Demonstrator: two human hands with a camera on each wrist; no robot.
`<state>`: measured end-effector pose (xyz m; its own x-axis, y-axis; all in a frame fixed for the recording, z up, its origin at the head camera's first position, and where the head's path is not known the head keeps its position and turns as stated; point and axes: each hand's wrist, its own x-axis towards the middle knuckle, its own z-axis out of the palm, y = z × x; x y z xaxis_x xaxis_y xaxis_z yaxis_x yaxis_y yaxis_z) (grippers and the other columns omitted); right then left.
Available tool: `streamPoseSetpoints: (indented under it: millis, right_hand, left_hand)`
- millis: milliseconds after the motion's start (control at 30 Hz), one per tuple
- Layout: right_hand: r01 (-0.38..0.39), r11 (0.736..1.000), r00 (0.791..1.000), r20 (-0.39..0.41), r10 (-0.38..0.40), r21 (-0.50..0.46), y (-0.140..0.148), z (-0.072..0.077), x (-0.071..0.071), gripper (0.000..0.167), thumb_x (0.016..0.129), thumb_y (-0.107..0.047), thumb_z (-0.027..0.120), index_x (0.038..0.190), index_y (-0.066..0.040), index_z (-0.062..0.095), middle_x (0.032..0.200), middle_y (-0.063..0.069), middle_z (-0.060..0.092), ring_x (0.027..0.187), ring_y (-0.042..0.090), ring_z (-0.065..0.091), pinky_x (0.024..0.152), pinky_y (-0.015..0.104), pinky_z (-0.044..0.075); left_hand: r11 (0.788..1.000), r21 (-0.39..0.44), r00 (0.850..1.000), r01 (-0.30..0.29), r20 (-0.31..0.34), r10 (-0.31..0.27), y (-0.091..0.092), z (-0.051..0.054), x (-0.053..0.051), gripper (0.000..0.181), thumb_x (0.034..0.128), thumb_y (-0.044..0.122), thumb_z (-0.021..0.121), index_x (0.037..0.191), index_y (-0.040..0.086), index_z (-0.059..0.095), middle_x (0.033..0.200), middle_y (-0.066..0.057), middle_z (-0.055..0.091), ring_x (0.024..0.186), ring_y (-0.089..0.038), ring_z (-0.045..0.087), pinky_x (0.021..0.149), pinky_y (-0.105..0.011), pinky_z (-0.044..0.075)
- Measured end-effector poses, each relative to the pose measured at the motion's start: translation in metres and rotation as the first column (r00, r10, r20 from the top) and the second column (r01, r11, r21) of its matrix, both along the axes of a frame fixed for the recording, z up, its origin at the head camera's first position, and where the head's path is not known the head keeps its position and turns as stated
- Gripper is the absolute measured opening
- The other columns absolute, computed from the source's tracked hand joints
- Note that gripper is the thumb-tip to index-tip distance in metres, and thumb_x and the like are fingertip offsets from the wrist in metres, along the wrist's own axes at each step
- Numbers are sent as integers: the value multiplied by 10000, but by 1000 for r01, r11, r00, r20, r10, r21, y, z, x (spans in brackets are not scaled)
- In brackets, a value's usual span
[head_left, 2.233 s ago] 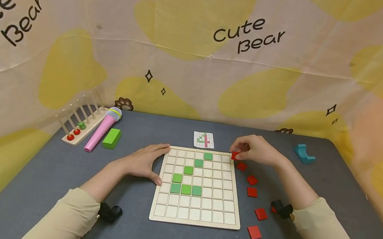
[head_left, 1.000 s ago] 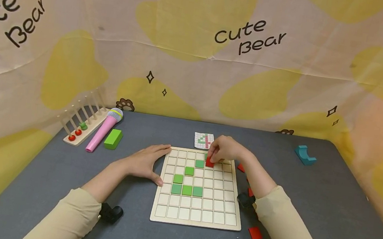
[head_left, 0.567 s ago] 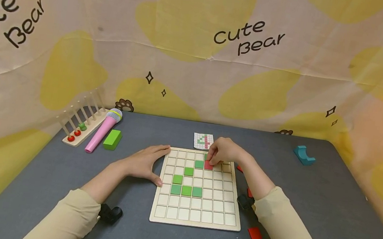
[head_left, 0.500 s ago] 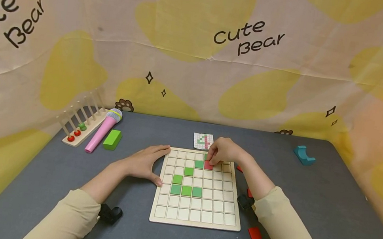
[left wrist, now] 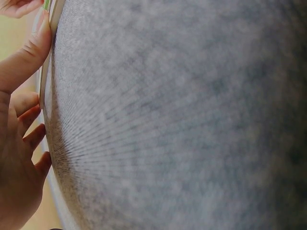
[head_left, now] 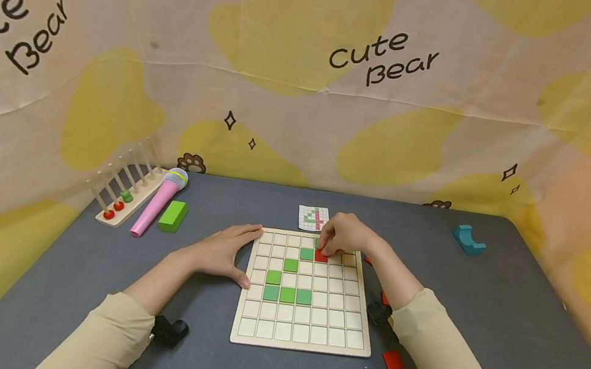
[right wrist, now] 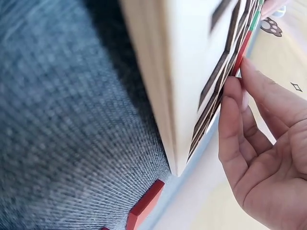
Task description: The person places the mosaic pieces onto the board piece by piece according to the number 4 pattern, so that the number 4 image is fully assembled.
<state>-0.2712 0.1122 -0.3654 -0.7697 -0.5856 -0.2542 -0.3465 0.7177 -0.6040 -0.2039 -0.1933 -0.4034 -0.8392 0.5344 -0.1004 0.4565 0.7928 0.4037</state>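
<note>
A pale wooden grid board point(head_left: 302, 333) lies on the dark table. Several green tiles point(head_left: 291, 264) sit in its cells, forming a slanting line and a short row. My left hand point(head_left: 218, 251) rests along the board's left edge, thumb and fingers spread and touching it; the left wrist view shows the thumb point(left wrist: 33, 48) at the rim. My right hand point(head_left: 349, 235) pinches a red tile point(head_left: 322, 256) at a cell in the second row from the back, beside a green tile. In the right wrist view the red tile point(right wrist: 242, 50) lies under the fingertips, level with the grid.
Loose red tiles point(head_left: 392, 361) lie right of the board, some hidden by the right arm. A small pattern card point(head_left: 311, 218) is behind the board. A pink microphone point(head_left: 156, 204), green block point(head_left: 173, 216) and peg stand point(head_left: 133, 198) are at left, a blue curved block point(head_left: 469, 240) at right.
The right hand has carried the red tile from the board's back right corner leftward to a second-row cell, where the tile has tipped down flat. The left hand has stayed in place.
</note>
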Motion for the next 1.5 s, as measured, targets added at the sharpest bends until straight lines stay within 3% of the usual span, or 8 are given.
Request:
streamPoseSetpoints:
  millis: [300, 700, 1067, 1500]
  right_hand:
    - [11, 1000, 999, -33, -12, -22, 15, 11, -3, 58, 828, -61, 745, 885, -60, 751, 734, 34, 694, 606, 152, 539, 598, 252, 453]
    - [24, 1000, 999, -40, -24, -8, 74, 12, -12, 128, 829, -105, 756, 949, -69, 729, 779, 35, 692, 689, 143, 568, 655, 284, 471]
    - [-31, 1000, 992, 125, 31, -5, 116, 8, -19, 265, 846, -124, 760, 1093, -41, 712, 946, 93, 706, 775, 126, 610, 687, 248, 500]
    - [-65, 997, 963, 259, 76, -50, 124, 1, -25, 361, 858, -73, 725, 1209, -7, 677, 1064, 148, 589, 948, 175, 477, 730, 227, 469]
  left_hand:
    - [1000, -1, 1000, -9, 3, 9, 0, -1, 0, 1157, 652, 597, 834, 1551, 87, 315, 1635, -112, 291, 1493, -393, 302, 1152, -629, 298]
    - [1000, -2, 1000, -1, 7, 1, 1, 0, 0, 1153, 659, 599, 830, 1552, 84, 312, 1635, -115, 290, 1494, -385, 305, 1157, -619, 301]
    - [1000, -3, 1000, -10, 22, 10, 0, 0, 0, 1158, 661, 607, 826, 1557, 93, 302, 1641, -106, 277, 1501, -388, 287, 1160, -626, 290]
    - [1000, -1, 1000, -14, 28, 14, 0, 0, 1, 1152, 664, 593, 832, 1558, 96, 302, 1642, -98, 279, 1502, -386, 286, 1158, -627, 291]
